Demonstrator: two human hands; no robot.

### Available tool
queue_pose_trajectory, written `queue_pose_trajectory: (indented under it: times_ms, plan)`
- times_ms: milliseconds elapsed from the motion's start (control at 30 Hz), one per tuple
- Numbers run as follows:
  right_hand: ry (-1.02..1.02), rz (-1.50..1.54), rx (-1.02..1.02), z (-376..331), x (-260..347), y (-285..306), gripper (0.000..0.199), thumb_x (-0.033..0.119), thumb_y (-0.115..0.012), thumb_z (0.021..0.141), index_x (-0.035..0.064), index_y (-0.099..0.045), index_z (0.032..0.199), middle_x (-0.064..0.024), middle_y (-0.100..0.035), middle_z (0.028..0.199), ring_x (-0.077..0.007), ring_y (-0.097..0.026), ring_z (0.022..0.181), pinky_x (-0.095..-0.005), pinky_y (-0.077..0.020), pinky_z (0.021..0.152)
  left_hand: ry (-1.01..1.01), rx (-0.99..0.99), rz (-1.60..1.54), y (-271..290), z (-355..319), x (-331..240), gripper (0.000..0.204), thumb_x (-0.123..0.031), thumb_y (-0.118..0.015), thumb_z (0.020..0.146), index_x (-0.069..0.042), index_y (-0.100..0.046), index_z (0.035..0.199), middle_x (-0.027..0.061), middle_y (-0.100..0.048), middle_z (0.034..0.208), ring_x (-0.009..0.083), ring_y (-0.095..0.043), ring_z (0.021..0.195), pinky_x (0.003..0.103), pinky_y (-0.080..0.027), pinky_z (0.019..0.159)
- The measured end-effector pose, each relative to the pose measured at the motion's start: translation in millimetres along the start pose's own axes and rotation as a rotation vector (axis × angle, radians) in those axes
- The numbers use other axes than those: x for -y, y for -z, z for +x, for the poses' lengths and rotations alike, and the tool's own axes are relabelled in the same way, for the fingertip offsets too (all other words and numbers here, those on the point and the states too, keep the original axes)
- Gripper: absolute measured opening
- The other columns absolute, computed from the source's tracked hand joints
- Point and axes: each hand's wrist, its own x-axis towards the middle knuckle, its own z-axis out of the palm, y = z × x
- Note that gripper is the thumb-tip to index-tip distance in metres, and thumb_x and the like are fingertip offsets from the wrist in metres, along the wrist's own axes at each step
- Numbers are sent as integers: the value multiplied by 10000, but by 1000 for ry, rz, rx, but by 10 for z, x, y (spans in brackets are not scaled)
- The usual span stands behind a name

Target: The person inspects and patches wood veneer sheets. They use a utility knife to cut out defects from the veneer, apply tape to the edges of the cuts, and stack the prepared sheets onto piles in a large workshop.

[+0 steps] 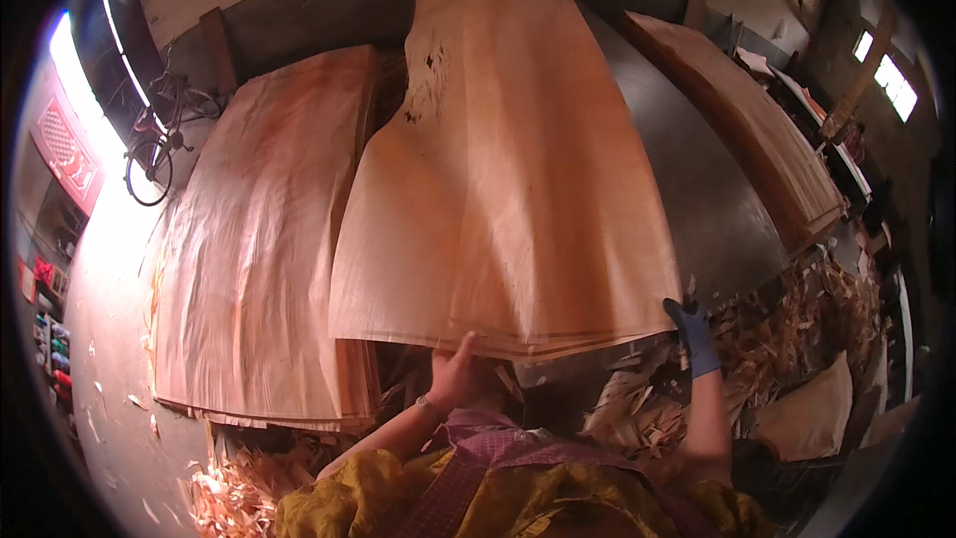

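1. In both hands, a broad sheet (538, 159) of thin, pale brown wood, stretching away over the worktop (712, 169), left of the bare, dark grey part, with the far end reaching the top of the view.
2. Along the near edge of the sheet, a gentle wave and several thin layers, slightly offset; cannot tell how many.
3. In the left margin of the sheet, a deep curved notch, with dark marks (430, 62) just beside it.
4. With the bare left hand (456, 376), pinching the near edge left of its middle, thumb on top, other fingers mostly hidden; on that wrist, a watch (425, 403).
5. With the right hand (689, 331), in a blue and dark glove, gripping the near right corner of the sheet.
6. Just left of the sheet, partly covered by it in this view, a thick left stack (264, 229) of similar wood, ragged at the margins; cannot tell what lies beneath.
7. Along the right edge of the worktop, well apart from the sheet, a long right stack (742, 110).
8. Beyond the worktop's near right corner, a heap of torn scraps (797, 329).
9. Closest to the body, a checked apron (498, 441) over yellow clothing (368, 493).
10. Far left, a bicycle (151, 161) near a bright opening.
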Motion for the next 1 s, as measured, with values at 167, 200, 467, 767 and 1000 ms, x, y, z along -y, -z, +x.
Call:
queue_pose_trajectory:
  times_ms: [167,200,467,767,1000]
  plan:
    - [190,-83,-85,1274,-734,1152,664,283,-784,793,-47,-495,1293,-124,-562,1255,-221,-553,1089,-338,-456,914,250,-365,-160,-484,355,268,282,-412,-658,887,-146,-565,895,-8,-590,706,119,-575,620,249,-329,420]
    - [212,-95,-156,1466,-754,1183,617,264,-779,801,-42,-521,1271,-112,-586,1223,-210,-569,1066,-331,-468,895,241,-423,-102,-514,455,387,281,-411,-662,886,-146,-567,891,-10,-576,690,117,-555,601,249,-332,422]
    - [334,-403,-220,3295,-1397,2850,542,319,-779,788,-43,-576,1136,-111,-607,1035,-196,-602,879,-328,-529,630,97,-561,-77,-1416,922,1786,225,-364,-645,911,-151,-575,911,-43,-583,727,73,-518,581,239,-342,440]
    - [123,-183,90,4142,-1383,3430,376,317,-778,786,7,-650,956,-39,-601,763,-155,-569,601,-324,-501,517,150,-793,-89,-2149,1137,2684,262,-329,-662,908,-119,-541,811,-11,-538,648,112,-490,500,255,-390,414]
    - [-103,-119,192,4538,-1380,3674,418,340,-744,813,27,-606,1051,-63,-594,881,-176,-590,675,-304,-479,492,149,-786,-166,-2577,1267,3045,264,-315,-642,923,-112,-536,793,-4,-513,607,123,-479,483,282,-414,414]
